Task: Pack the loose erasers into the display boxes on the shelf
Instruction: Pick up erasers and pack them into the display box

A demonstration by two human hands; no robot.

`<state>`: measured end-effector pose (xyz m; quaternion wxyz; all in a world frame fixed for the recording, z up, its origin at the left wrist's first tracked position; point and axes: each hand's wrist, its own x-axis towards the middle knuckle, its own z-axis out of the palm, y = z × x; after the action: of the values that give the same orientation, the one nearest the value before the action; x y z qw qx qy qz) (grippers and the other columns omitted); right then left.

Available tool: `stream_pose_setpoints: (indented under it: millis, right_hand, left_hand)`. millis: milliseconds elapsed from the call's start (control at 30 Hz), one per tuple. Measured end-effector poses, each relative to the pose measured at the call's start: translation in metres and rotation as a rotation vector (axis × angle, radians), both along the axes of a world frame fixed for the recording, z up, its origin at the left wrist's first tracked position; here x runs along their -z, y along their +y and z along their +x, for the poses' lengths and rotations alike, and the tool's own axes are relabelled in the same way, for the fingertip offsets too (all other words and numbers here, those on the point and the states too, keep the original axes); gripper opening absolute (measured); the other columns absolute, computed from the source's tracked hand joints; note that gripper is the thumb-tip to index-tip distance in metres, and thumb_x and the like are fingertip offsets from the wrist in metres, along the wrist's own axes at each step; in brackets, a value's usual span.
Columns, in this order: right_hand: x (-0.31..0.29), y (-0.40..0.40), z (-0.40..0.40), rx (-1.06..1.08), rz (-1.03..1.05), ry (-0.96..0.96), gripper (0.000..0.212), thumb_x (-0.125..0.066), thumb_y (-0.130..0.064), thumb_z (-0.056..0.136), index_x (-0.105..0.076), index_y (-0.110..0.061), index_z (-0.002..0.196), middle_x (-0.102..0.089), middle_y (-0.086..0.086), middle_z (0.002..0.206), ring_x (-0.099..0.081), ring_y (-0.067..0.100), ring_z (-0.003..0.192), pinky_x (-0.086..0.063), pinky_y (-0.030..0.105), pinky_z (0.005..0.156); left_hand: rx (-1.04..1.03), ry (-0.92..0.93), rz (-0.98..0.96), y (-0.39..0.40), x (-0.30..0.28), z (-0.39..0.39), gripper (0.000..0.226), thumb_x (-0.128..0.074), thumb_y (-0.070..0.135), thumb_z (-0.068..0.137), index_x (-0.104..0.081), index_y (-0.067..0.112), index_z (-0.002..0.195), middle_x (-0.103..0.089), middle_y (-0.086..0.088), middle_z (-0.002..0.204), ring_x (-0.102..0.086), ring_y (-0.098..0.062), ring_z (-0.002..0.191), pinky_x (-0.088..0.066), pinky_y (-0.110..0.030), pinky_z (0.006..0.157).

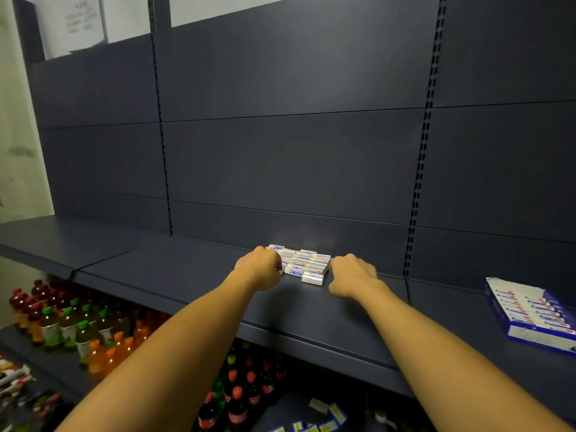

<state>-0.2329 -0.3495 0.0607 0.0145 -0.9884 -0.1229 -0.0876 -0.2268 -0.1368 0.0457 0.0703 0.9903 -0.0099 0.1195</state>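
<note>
One display box filled, well right of grip; loose erasers unboxed between left hand and right hand, fingers curled against pile; packing seems barely begun.

I see a dark blue shelf carrying a tight cluster of loose erasers near its back panel. Well off to the right, an open display box filled with rows of erasers sits on the same surface.
</note>
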Motion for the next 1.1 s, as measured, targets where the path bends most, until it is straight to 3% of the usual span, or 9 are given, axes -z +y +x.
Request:
stream_pose_setpoints:
  millis: [300, 500, 667, 800, 900, 967, 1100]
  right_hand:
    - [0.021, 0.029, 0.054, 0.066, 0.046, 0.027, 0.03, -0.061, -0.023, 0.089, -0.062, -0.018, 0.119, -0.062, 0.006, 0.119, -0.063, 0.028, 0.106, -0.043, 0.031, 0.075]
    - [0.018, 0.046, 0.096, 0.096, 0.137, 0.049, 0.033, -0.057, -0.012, 0.084, -0.064, -0.02, 0.115, -0.063, 0.004, 0.117, -0.063, 0.027, 0.102, -0.05, 0.032, 0.078]
    - [0.026, 0.045, 0.122, 0.093, 0.371, 0.0, 0.041, -0.053, -0.01, 0.082, -0.067, -0.031, 0.114, -0.065, -0.001, 0.114, -0.062, 0.025, 0.103, -0.048, 0.031, 0.078]
    - [0.047, 0.033, 0.127, 0.135, 0.595, -0.04, 0.033, -0.051, -0.01, 0.084, -0.07, -0.033, 0.099, -0.067, -0.007, 0.096, -0.063, 0.02, 0.09, -0.052, 0.029, 0.076]
    - [0.058, 0.02, 0.128, 0.17, 0.803, -0.115, 0.037, -0.052, -0.003, 0.078, -0.069, -0.035, 0.088, -0.071, -0.005, 0.087, -0.066, 0.017, 0.084, -0.056, 0.031, 0.08]
    - [0.063, 0.013, 0.128, 0.211, 0.91, -0.188, 0.041, -0.051, 0.003, 0.076, -0.069, -0.033, 0.089, -0.07, -0.005, 0.082, -0.066, 0.017, 0.081, -0.056, 0.031, 0.078]
    - [0.071, 0.01, 0.129, 0.231, 0.981, -0.25, 0.045, -0.05, 0.007, 0.073, -0.071, -0.028, 0.093, -0.068, -0.004, 0.082, -0.064, 0.015, 0.075, -0.055, 0.028, 0.073]
  left_hand:
    - [0.025, 0.069, 0.011, 0.037, 0.019, 0.042, 0.031, -0.061, 0.022, 0.093, -0.069, 0.022, 0.123, -0.061, -0.006, 0.129, -0.063, -0.028, 0.107, -0.056, -0.042, 0.091]
    - [0.06, 0.076, 0.039, 0.06, 0.015, 0.079, 0.03, -0.057, 0.015, 0.092, -0.071, 0.024, 0.117, -0.064, -0.004, 0.124, -0.065, -0.026, 0.102, -0.058, -0.042, 0.087]
    - [0.176, 0.031, -0.016, 0.05, 0.012, 0.107, 0.029, -0.056, 0.018, 0.093, -0.073, 0.023, 0.115, -0.068, -0.002, 0.121, -0.067, -0.024, 0.101, -0.059, -0.041, 0.086]
    - [0.298, 0.012, -0.042, 0.029, 0.019, 0.125, 0.024, -0.063, 0.026, 0.093, -0.073, 0.025, 0.115, -0.07, 0.001, 0.115, -0.066, -0.021, 0.102, -0.055, -0.033, 0.082]
    - [0.374, -0.016, 0.03, 0.019, 0.027, 0.136, 0.022, -0.065, 0.028, 0.093, -0.072, 0.027, 0.113, -0.068, 0.002, 0.119, -0.062, -0.022, 0.11, -0.052, -0.033, 0.085]
    - [0.398, -0.018, 0.099, 0.019, 0.033, 0.144, 0.02, -0.066, 0.028, 0.093, -0.072, 0.029, 0.111, -0.066, 0.004, 0.12, -0.061, -0.022, 0.112, -0.047, -0.031, 0.078]
    - [0.435, -0.057, 0.117, 0.027, 0.037, 0.154, 0.018, -0.07, 0.027, 0.089, -0.071, 0.028, 0.107, -0.067, 0.008, 0.115, -0.06, -0.018, 0.111, -0.042, -0.028, 0.072]
